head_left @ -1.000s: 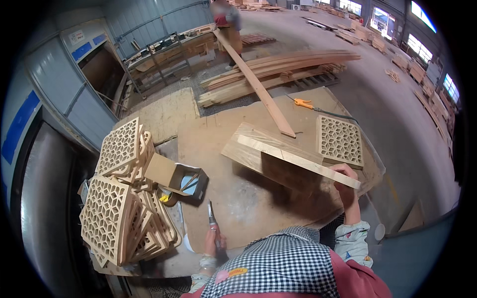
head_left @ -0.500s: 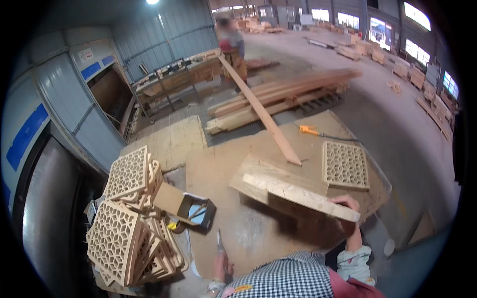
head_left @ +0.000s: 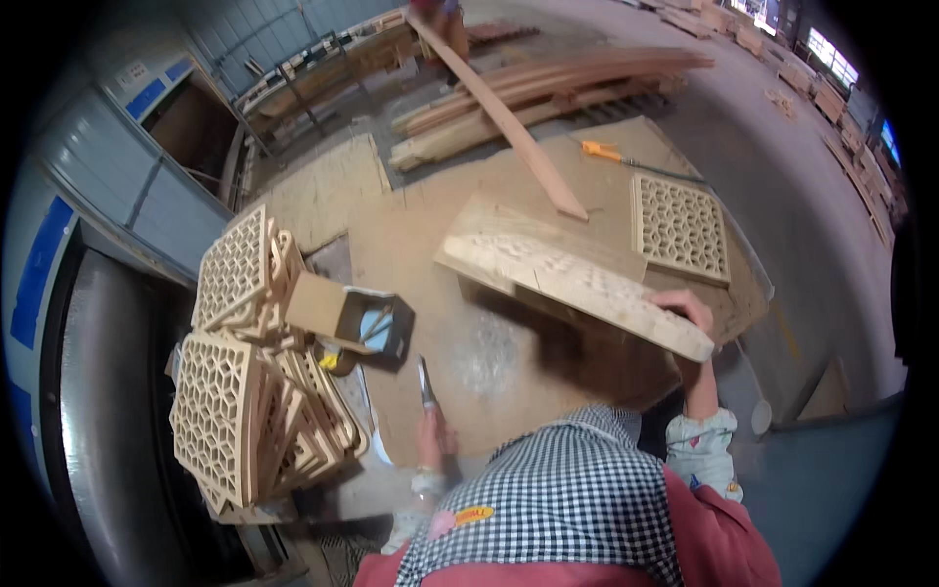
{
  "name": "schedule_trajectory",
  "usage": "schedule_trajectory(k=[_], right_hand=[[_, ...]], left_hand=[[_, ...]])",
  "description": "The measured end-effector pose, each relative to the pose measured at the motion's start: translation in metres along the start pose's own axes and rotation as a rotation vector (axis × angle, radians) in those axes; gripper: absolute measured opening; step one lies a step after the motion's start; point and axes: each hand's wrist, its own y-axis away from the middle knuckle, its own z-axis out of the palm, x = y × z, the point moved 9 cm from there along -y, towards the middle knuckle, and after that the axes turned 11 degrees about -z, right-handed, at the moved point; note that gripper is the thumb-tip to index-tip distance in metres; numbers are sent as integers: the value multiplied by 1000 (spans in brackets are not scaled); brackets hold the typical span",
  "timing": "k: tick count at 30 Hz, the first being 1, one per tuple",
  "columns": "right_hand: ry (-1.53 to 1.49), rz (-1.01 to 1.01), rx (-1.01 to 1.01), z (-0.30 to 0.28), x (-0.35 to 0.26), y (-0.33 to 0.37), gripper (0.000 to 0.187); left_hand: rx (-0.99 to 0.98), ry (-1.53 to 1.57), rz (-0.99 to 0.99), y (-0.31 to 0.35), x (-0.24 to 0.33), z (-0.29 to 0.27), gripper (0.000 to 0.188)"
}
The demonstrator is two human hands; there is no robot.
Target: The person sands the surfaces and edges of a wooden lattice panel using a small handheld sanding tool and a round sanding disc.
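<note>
In my left hand [head_left: 433, 437], low and left of centre, is a slim hand tool [head_left: 425, 383] with a narrow metal blade pointing away from me. Whether it is a knife or a chisel I cannot tell. My right hand [head_left: 691, 311] curls over the right end of a thick pale wooden panel [head_left: 577, 286]. The panel stands tilted above the brown worktable [head_left: 391, 303], its long edge running from far left to near right. A lighter board surface [head_left: 509, 227] shows just behind this edge. Shadow hides the panel's underside.
Stacked honeycomb-patterned wooden lattice panels [head_left: 217, 416] rise on the left beside an open cardboard box [head_left: 318, 308]. Another lattice panel [head_left: 682, 230] lies at the right. An orange air gun [head_left: 601, 151] and a long plank [head_left: 509, 125] are farther back, before piled timber [head_left: 548, 88] and a person [head_left: 445, 24].
The view has tipped downward, so the table and its contents appear higher and more of my apron shows. Both hands keep their holds on the tool and the panel.
</note>
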Motion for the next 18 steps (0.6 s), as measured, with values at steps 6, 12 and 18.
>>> schedule_trajectory(k=[6,12,18], right_hand=[[39,-145,-16,-1,13,8,24],[12,-106,-24,5,7,4,31],[-21,-157,-13,5,11,8,29]], left_hand=[[0,0,1,12,16,15,33],[-38,1,53,-5,6,-2,30],[-21,31,-7,13,14,14,30]])
